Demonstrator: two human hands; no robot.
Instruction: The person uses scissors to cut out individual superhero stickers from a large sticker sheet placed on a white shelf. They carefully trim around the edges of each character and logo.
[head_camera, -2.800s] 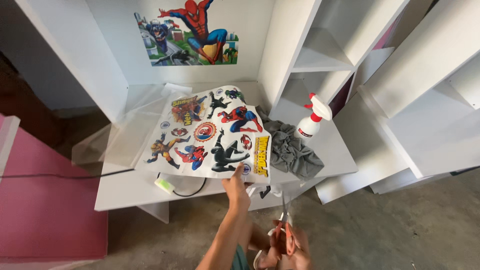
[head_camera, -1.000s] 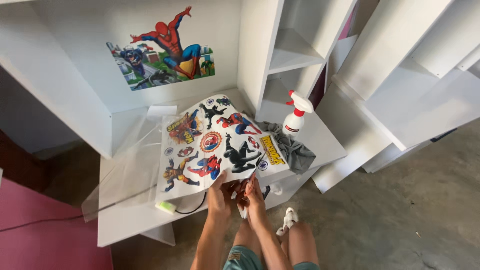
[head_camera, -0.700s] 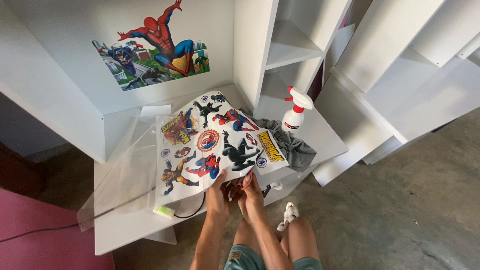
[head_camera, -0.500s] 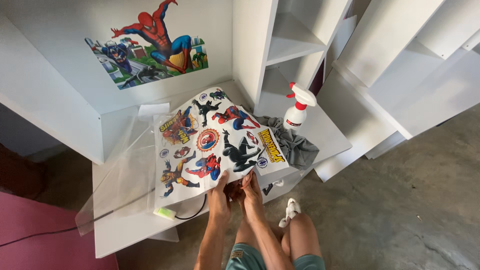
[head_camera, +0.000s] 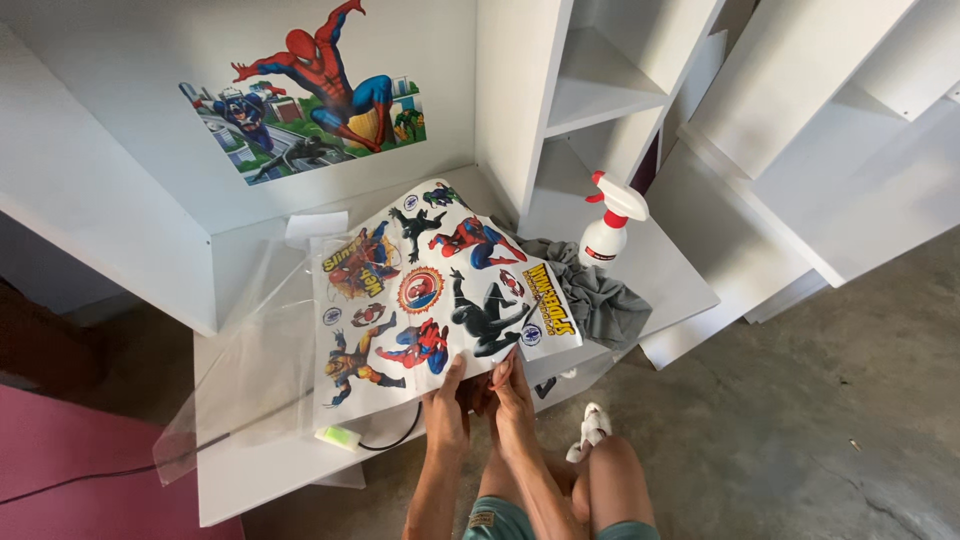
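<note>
- One white desk fills the middle of the frame, with one white shelf unit rising from its upper right part.
- One large superhero picture is stuck on the white back panel in the upper left of the frame.
- One sticker sheet printed with many comic figures lies tilted at the centre of the frame, its lower edge lifted off the desk by both hands.
- One clear plastic film spreads out to the left of the sheet, over the left part of the desk.
- One grey cloth lies crumpled just right of the sheet, partly under its right edge.
- One white spray bottle with a red collar stands upright behind the cloth, touching it.
- Two hands meet at the sheet's lower edge, bottom centre of the frame: the left hand has its fingers pinched on the edge, and the right hand, pressed against the left, grips the same edge with its fingers.
- One black cable runs across the lower left to one small green plug piece just below the sheet.
- One small white paper lies at the back of the desk, above the sheet.
</note>
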